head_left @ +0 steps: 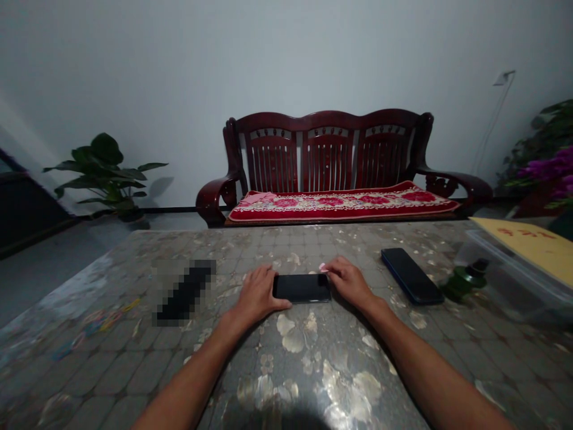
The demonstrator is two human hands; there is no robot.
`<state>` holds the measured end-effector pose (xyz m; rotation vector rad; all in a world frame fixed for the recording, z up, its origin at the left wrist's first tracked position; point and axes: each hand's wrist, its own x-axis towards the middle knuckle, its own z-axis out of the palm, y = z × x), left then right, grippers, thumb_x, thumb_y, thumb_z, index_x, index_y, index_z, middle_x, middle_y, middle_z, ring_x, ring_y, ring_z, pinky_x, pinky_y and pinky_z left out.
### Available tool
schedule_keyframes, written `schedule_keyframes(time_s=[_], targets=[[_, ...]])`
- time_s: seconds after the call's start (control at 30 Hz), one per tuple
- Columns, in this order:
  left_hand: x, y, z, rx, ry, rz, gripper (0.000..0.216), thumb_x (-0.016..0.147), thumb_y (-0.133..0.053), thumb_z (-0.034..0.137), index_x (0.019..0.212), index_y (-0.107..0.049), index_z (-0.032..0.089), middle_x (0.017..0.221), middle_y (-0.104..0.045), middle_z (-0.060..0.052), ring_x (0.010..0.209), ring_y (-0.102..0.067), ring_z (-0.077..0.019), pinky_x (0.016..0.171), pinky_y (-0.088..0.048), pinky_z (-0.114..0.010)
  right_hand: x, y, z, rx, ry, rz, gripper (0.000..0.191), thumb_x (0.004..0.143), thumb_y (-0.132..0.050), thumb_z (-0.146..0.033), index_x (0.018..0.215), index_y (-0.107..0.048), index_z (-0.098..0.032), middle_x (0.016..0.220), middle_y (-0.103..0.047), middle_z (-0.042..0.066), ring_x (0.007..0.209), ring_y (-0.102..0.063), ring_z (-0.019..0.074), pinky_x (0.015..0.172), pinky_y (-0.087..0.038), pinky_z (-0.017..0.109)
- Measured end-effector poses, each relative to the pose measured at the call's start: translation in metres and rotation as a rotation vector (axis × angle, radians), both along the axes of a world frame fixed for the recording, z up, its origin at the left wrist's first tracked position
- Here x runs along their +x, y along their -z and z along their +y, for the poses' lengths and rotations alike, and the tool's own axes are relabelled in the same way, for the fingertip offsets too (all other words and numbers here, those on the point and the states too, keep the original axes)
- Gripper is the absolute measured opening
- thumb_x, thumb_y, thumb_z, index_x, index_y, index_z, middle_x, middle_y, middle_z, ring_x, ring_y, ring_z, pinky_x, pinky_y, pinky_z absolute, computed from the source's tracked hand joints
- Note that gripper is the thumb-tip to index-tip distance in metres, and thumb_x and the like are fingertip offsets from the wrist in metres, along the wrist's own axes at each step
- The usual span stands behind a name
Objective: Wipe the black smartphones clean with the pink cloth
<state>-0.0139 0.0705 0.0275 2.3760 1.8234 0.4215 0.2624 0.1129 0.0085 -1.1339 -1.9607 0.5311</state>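
A black phone (301,288) lies flat on the patterned table (313,370), screen dark. My left hand (257,294) rests at its left end, fingers curled against the edge and thumb along the near side. My right hand (348,280) sits at the phone's right end, fingers pinched on a small pink thing (322,267) just above the phone's far right corner. Both forearms reach in from the bottom of the view.
A second dark phone (410,275) lies to the right. Beside it stand a small green bottle (463,282) and a clear plastic box with a yellow lid (523,254). A blurred dark object (185,292) lies at left. A red wooden bench (331,173) stands behind.
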Motion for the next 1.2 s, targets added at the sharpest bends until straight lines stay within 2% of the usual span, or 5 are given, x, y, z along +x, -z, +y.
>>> schedule_keyframes(time_s=[0.13, 0.37, 0.6, 0.83, 1.2], targets=[[-0.006, 0.014, -0.002, 0.020, 0.109, -0.128, 0.076, 0.068, -0.087, 0.038, 0.134, -0.057, 0.018, 0.151, -0.046, -0.019, 0.140, -0.043, -0.0369, 0.115, -0.035, -0.053, 0.001, -0.006, -0.003, 0.092, -0.030, -0.235, 0.027, 0.092, -0.051, -0.011, 0.098, -0.075, -0.022, 0.089, -0.063, 0.004, 0.090, -0.058, 0.0179, 0.080, -0.043, 0.027], [-0.019, 0.019, -0.002, 0.046, 0.271, -0.174, 0.050, 0.080, -0.078, 0.028, 0.129, -0.066, 0.026, 0.141, -0.059, -0.010, 0.133, -0.053, -0.0289, 0.114, -0.040, -0.049, -0.001, -0.011, -0.007, 0.168, -0.042, -0.422, 0.030, 0.092, -0.050, -0.007, 0.097, -0.075, -0.023, 0.089, -0.062, 0.006, 0.088, -0.055, 0.0192, 0.076, -0.039, 0.028], [-0.016, 0.016, -0.002, 0.047, 0.257, -0.211, 0.048, 0.078, -0.079, 0.027, 0.125, -0.069, 0.025, 0.137, -0.063, -0.010, 0.127, -0.058, -0.0278, 0.110, -0.044, -0.045, 0.003, -0.019, -0.030, 0.175, -0.175, -0.469, 0.031, 0.084, -0.051, -0.003, 0.092, -0.074, -0.021, 0.083, -0.060, 0.004, 0.085, -0.055, 0.0192, 0.074, -0.040, 0.028], [-0.015, 0.014, 0.000, 0.033, 0.227, -0.213, 0.049, 0.076, -0.082, 0.030, 0.123, -0.070, 0.025, 0.135, -0.064, -0.009, 0.124, -0.060, -0.0283, 0.110, -0.044, -0.045, -0.001, -0.015, -0.024, 0.169, -0.098, -0.421, 0.031, 0.091, -0.047, -0.007, 0.098, -0.074, -0.021, 0.091, -0.063, 0.006, 0.089, -0.057, 0.0191, 0.079, -0.042, 0.028], [-0.013, 0.014, 0.001, 0.050, 0.230, -0.213, 0.052, 0.073, -0.084, 0.033, 0.122, -0.068, 0.021, 0.132, -0.066, -0.010, 0.122, -0.061, -0.0292, 0.108, -0.044, -0.044, 0.007, -0.024, -0.033, 0.061, -0.170, -0.396, 0.033, 0.076, -0.051, -0.002, 0.089, -0.076, -0.020, 0.083, -0.062, 0.003, 0.080, -0.060, 0.0162, 0.073, -0.041, 0.024]])
